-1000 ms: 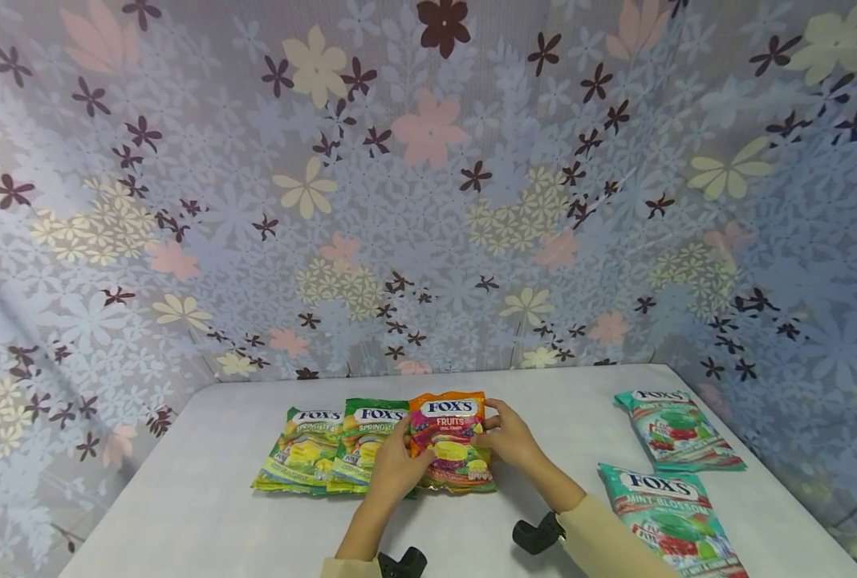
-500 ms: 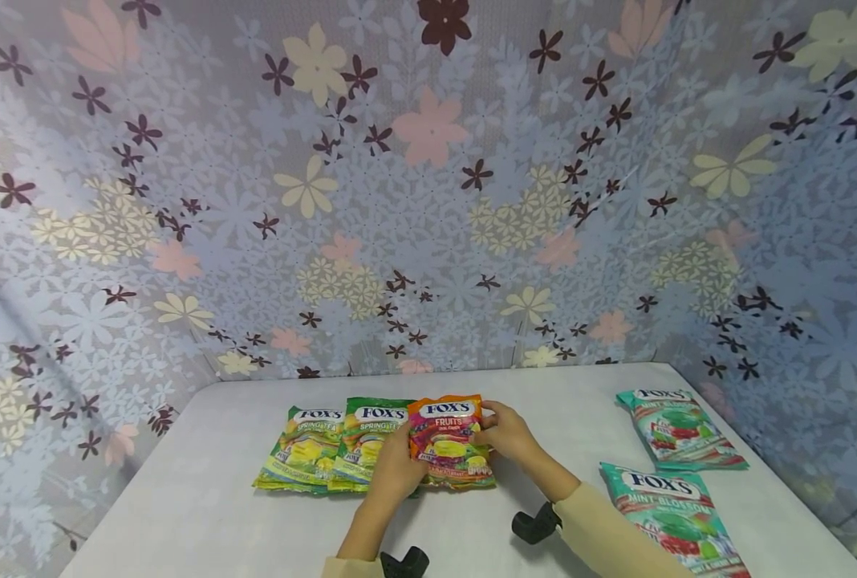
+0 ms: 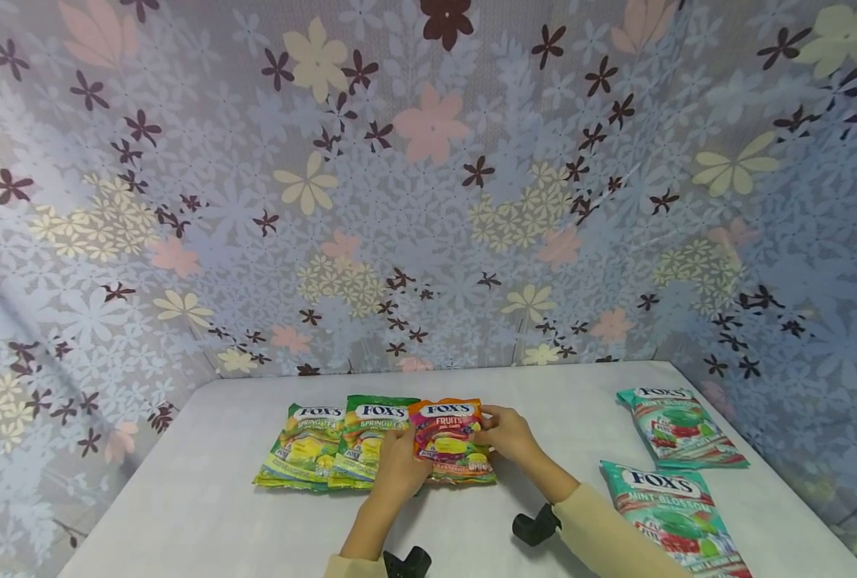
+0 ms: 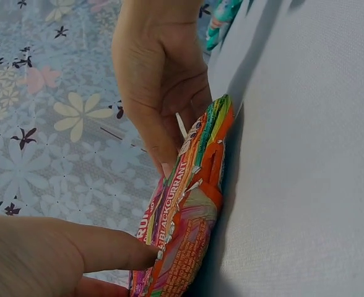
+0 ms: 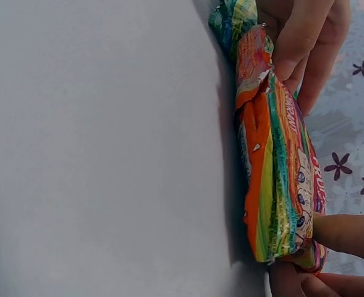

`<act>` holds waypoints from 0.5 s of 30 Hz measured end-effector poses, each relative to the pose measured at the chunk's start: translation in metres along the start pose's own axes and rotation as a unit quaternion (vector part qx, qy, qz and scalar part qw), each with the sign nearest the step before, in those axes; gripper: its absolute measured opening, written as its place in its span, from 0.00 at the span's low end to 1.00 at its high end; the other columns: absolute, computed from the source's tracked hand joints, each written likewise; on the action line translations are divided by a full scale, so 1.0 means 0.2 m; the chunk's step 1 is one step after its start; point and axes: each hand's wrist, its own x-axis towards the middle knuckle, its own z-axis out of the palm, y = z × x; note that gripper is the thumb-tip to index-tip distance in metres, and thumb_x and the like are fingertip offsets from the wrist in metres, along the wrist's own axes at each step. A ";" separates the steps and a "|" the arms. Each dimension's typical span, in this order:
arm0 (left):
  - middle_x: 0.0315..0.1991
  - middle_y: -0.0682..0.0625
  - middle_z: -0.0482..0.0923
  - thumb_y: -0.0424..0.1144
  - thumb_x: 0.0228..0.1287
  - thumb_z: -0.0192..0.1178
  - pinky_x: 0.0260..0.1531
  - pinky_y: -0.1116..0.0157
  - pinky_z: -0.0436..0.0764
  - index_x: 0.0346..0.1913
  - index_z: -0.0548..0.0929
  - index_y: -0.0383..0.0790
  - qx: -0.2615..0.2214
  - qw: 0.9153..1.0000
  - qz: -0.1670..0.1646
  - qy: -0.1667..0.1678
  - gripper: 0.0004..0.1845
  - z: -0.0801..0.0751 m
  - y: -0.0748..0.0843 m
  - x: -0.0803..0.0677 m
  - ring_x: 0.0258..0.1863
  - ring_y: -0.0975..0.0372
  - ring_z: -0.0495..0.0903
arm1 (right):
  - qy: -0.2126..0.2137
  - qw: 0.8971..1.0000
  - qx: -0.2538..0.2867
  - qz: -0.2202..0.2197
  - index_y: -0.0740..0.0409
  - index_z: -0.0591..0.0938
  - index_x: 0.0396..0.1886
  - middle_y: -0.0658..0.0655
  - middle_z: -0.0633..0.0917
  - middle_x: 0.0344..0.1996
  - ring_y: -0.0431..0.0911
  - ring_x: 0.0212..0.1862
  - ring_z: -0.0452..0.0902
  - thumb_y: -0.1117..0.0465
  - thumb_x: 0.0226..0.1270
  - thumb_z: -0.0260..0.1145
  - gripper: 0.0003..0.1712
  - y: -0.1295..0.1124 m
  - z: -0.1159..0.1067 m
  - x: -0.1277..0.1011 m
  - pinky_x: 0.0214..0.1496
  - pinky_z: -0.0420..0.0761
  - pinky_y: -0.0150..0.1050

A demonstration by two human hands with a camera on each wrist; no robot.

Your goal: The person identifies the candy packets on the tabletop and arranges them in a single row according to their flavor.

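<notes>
An orange and pink bag of Fox's Fruits candy (image 3: 448,440) lies on the white table, its label up. My left hand (image 3: 400,470) grips its left edge, and my right hand (image 3: 511,436) pinches the right edge. In the right wrist view the right thumb (image 5: 349,235) rests on top while fingers (image 5: 287,281) reach underneath. The left thumb (image 4: 117,247) presses the bag's face in the left wrist view. Just left, a green Spring Tea candy bag (image 3: 359,449) touches the orange one and overlaps another Spring Tea bag (image 3: 302,449).
Two teal Mint Blossom candy bags, one farther back (image 3: 681,429) and one nearer (image 3: 677,518), lie along the right side of the white table (image 3: 205,498). Behind the table's back edge hangs a flowered curtain (image 3: 428,241).
The orange bag's top edge has lowered slightly, and the bag lies flatter beside the green one. My left fingers have drawn in closer at its left edge. The other bags stay put.
</notes>
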 end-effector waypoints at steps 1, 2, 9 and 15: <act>0.50 0.30 0.68 0.27 0.45 0.70 0.51 0.46 0.72 0.60 0.70 0.18 0.001 1.000 0.000 -0.001 0.36 0.00 0.00 0.00 0.52 0.42 0.69 | 0.000 1.000 -0.002 -0.001 0.73 0.70 0.64 0.60 0.82 0.37 0.46 0.34 0.81 0.69 0.53 0.72 0.37 0.00 0.00 0.00 0.28 0.83 0.43; 0.50 0.30 0.68 0.27 0.46 0.69 0.51 0.46 0.72 0.61 0.70 0.18 0.001 1.000 -0.001 -0.002 0.36 0.00 0.00 0.00 0.52 0.42 0.69 | 0.000 1.000 -0.006 -0.002 0.72 0.70 0.64 0.59 0.82 0.37 0.46 0.33 0.81 0.69 0.54 0.72 0.37 0.00 0.00 0.00 0.28 0.82 0.42; 0.51 0.29 0.67 0.27 0.49 0.69 0.53 0.46 0.71 0.61 0.69 0.17 0.004 1.000 0.002 -0.005 0.35 0.00 0.01 -0.01 0.54 0.41 0.68 | 0.009 0.999 -0.045 -0.009 0.72 0.72 0.63 0.58 0.81 0.33 0.46 0.31 0.78 0.68 0.54 0.73 0.36 -0.02 -0.01 -0.01 0.26 0.82 0.41; 0.53 0.28 0.65 0.27 0.52 0.67 0.54 0.45 0.70 0.63 0.66 0.17 0.006 1.000 0.005 -0.009 0.36 0.00 0.02 -0.02 0.55 0.40 0.66 | 0.016 0.998 -0.055 -0.011 0.71 0.74 0.61 0.58 0.81 0.33 0.46 0.32 0.78 0.66 0.54 0.73 0.34 -0.01 0.00 -0.01 0.26 0.81 0.40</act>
